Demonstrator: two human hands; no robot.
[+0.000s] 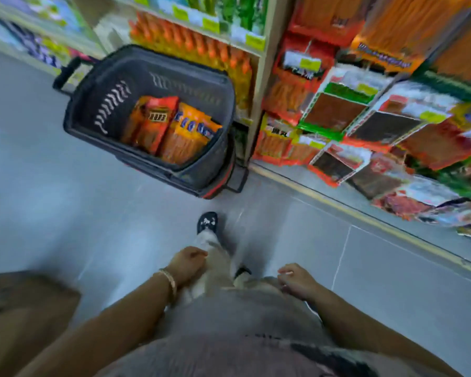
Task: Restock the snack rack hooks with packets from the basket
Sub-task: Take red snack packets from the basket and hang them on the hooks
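Note:
A dark plastic basket (pixel 98 104) stands on the floor ahead, holding several orange and red snack packets (pixel 172 129). To the right, the snack rack (pixel 365 110) hangs full of red, orange and green packets on hooks. My left hand (pixel 186 263), with a bracelet at the wrist, hangs low near my leg with fingers loosely curled and nothing in it. My right hand (pixel 297 280) is also low beside my body, fingers curled, holding nothing. Both hands are well short of the basket. The picture is blurred.
Wooden shelving (pixel 196 42) with orange bottles stands behind the basket. A brown cardboard box (pixel 22 317) sits at the lower left. Grey floor tiles (pixel 52 202) stretch between me and the basket. My foot in a dark shoe (pixel 207 221) points toward the basket.

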